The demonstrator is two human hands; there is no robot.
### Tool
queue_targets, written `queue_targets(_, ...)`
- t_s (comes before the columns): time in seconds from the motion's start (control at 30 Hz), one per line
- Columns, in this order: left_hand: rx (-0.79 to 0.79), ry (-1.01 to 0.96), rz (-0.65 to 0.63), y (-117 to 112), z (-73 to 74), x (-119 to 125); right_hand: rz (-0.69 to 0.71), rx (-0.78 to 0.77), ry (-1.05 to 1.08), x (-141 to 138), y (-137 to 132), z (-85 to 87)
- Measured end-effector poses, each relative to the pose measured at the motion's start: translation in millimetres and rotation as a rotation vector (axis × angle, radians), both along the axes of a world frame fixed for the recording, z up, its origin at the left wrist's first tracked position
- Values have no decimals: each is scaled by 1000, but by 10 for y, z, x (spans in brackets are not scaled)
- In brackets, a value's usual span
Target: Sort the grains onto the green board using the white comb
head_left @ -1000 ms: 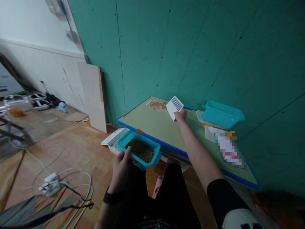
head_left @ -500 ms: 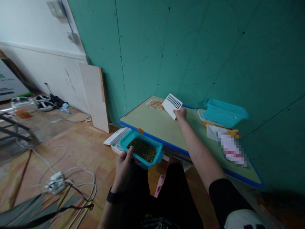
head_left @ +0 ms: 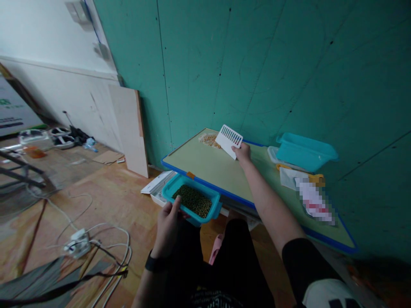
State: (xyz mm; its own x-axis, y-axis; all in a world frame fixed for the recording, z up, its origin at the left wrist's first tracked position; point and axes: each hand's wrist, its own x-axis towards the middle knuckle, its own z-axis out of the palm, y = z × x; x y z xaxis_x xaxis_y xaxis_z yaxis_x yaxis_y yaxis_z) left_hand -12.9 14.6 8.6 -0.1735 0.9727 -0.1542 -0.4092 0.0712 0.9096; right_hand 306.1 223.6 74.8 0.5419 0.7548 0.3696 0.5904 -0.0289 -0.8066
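My left hand (head_left: 168,226) grips the near edge of a teal tray (head_left: 180,185) filled with green beans, held just below the front edge of a low table. My right hand (head_left: 243,152) reaches across the table (head_left: 205,164) and holds a white slotted scraper (head_left: 228,140) upright. The scraper stands against a small pile of yellow beans (head_left: 208,139) at the table's far left corner.
The table has a blue rim and stands against a teal wall. On its right side sit an upturned teal tub (head_left: 305,151), a clear lid and some packets (head_left: 310,194). A board (head_left: 130,128) leans on the wall. Cables and a power strip (head_left: 77,244) lie on the wooden floor.
The right hand has slid the scraper leftward up against the yellow beans. The left hand has kept the tray in place.
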Motion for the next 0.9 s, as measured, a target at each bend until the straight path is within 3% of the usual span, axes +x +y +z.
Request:
queue_targets(0.1, -10, -44, -52, -8, 18, -3, 10, -15, -39, -15, 18, 4)
queue_targets(0.9, 8, 15, -67, -52, -7, -25, 104, -133, -391, -227, -136, 136)
